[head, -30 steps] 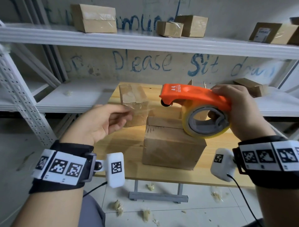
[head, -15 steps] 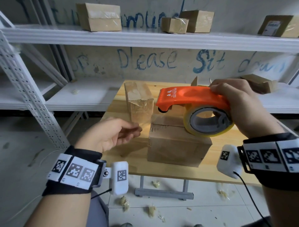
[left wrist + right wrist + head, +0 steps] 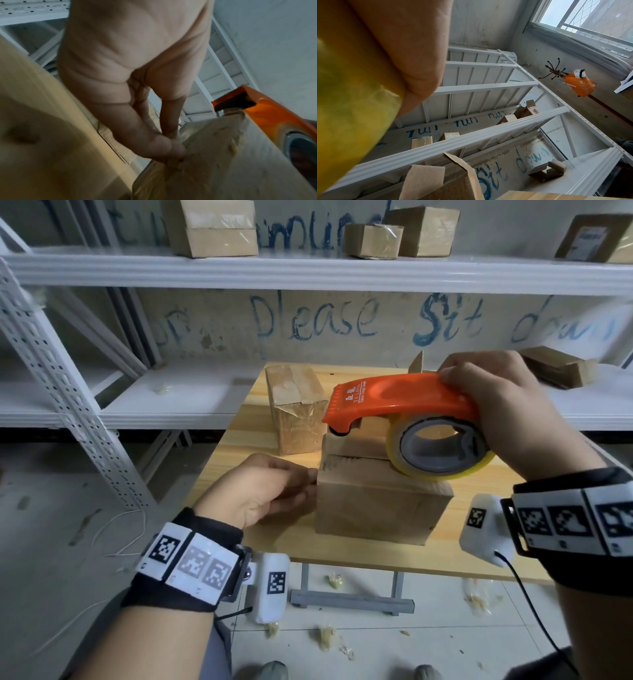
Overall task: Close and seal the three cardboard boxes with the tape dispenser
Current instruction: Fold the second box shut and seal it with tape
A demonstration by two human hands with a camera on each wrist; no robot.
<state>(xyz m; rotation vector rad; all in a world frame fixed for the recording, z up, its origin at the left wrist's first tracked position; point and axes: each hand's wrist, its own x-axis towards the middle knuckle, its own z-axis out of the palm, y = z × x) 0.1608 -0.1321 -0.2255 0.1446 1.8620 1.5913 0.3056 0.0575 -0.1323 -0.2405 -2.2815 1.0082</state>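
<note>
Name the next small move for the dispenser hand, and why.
Probably lower the tape dispenser onto the near box and draw it rightward: the right hand holds it over the top, while the left hand pinches the tape end at the left edge.

White metal shelving (image 3: 308, 273), blue-scrawled wall (image 3: 219, 330), wooden table (image 3: 250, 436), tiled floor (image 3: 428, 638), window (image 3: 590, 14)

Head view from above, facing forward and down across desk (image 3: 246, 440) toward shelves (image 3: 308, 272) at 12 o'clock, left wrist view close beneath left hand (image 3: 130, 60), sharing box (image 3: 223, 162) and dispenser (image 3: 278, 115), right wrist view angled upward, sharing shelves.
</note>
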